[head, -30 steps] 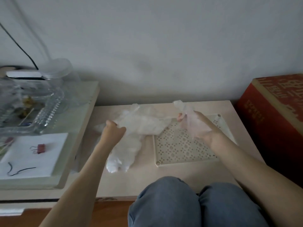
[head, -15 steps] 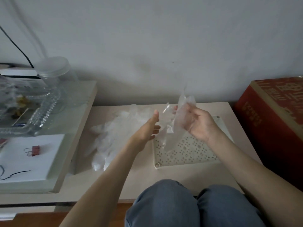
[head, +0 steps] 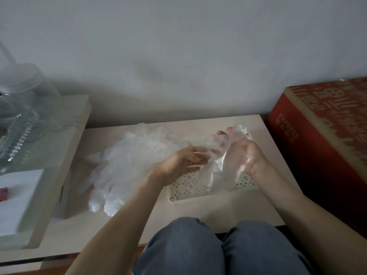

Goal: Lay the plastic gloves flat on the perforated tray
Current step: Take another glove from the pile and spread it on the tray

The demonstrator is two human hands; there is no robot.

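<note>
Left hand (head: 178, 163) and right hand (head: 251, 155) both pinch one crumpled plastic glove (head: 224, 149) just above the perforated tray (head: 173, 198) — its length hangs trayward — glove pile (head: 123, 167) lies left of tray, nearer left hand.

Pale tabletop (head: 198, 211) right in front of my knees, and a loose heap of plastic gloves (head: 127, 165) sprawls across its left half. Just beside that heap, on the right half, the perforated tray (head: 190, 187) lies flat on the surface, one corner toward me.
</note>
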